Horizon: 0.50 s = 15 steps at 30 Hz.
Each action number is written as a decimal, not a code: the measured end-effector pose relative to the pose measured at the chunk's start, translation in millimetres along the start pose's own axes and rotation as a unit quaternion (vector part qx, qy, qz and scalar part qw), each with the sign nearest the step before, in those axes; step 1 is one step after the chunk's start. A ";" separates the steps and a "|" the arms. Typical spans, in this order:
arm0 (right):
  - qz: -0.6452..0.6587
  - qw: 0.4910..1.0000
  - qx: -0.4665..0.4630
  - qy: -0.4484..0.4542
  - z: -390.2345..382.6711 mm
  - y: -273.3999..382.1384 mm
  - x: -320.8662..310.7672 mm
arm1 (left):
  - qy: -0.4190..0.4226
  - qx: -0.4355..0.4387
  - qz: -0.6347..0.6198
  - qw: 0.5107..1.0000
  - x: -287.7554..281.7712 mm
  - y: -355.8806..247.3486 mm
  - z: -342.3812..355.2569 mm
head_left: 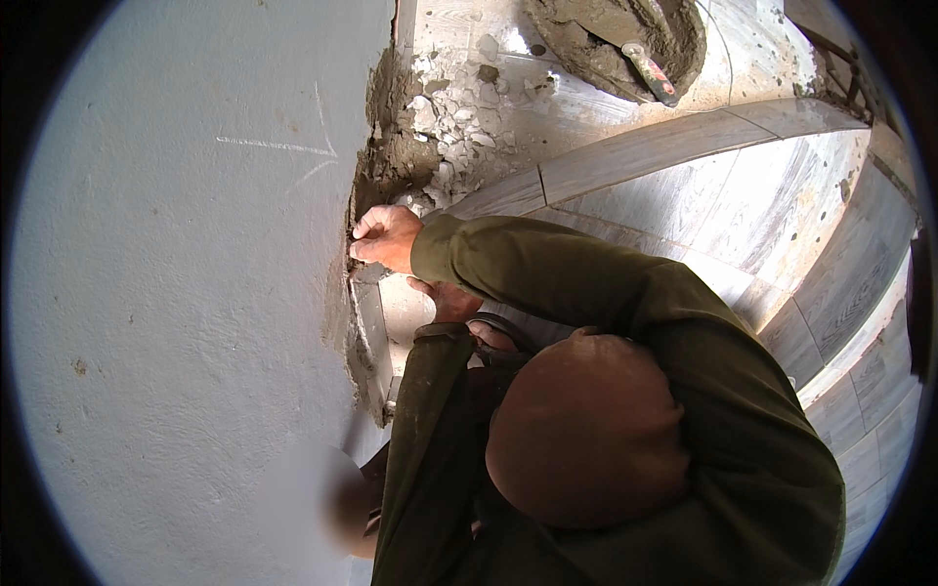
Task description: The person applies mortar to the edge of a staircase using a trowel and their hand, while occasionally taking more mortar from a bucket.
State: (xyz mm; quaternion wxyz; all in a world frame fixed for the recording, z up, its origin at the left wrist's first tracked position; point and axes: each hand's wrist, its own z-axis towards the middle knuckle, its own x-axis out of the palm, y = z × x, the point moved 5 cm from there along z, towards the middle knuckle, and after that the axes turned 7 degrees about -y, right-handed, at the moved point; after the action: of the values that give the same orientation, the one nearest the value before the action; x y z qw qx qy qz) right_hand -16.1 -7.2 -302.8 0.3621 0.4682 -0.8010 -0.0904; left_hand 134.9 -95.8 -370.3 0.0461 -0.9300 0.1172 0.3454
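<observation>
At the foot of the grey wall, my right hand is closed, thumb and fingertips pinched against the broken, mortar-covered edge. Whatever lies between those fingertips is too small or hidden to name. Just below it, my left hand is partly covered by the right forearm and its own sleeve. One finger points toward a pale surface beside the wall; the others are hidden. A narrow, tile-like strip runs along the wall base next to both hands.
Loose plaster chips lie beyond my hands. Farther right, a mound of wet mortar holds a trowel with a red and black handle. Wood-look tiled steps curve to the right. A sandalled foot and rounded brown knee are close by.
</observation>
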 end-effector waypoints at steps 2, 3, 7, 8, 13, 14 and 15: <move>0.011 0.999 0.036 0.031 -3.4 1.6 2.4 | -0.001 -0.005 0.002 1.000 -2.0 1.7 0.5; 0.011 0.999 0.037 0.032 -0.9 -2.4 4.7 | -0.002 -0.006 0.003 1.000 -2.9 2.0 -0.5; -0.066 0.997 -0.032 -0.010 6.4 -4.4 1.4 | -0.005 -0.003 0.005 1.000 -3.9 -1.6 1.2; -0.097 0.994 -0.046 -0.028 6.1 -2.8 0.5 | -0.006 -0.005 0.006 1.000 -3.2 -0.4 0.7; -0.097 0.994 -0.045 -0.026 6.1 -2.0 2.5 | -0.018 -0.001 0.020 1.000 1.4 2.9 2.7; -0.111 0.991 -0.062 -0.033 6.7 -0.7 2.9 | -0.022 0.002 0.022 1.000 3.6 2.1 2.9; -0.111 0.991 -0.062 -0.034 7.6 -0.9 2.0 | -0.026 0.006 0.025 0.999 5.7 0.8 4.1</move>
State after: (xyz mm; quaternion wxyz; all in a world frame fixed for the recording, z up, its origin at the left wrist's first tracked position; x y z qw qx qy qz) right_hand -21.2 -10.8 -307.7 0.3505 0.5272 -0.7490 -0.1955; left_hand 136.3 -97.0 -377.1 0.0457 -0.9170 0.1415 0.3702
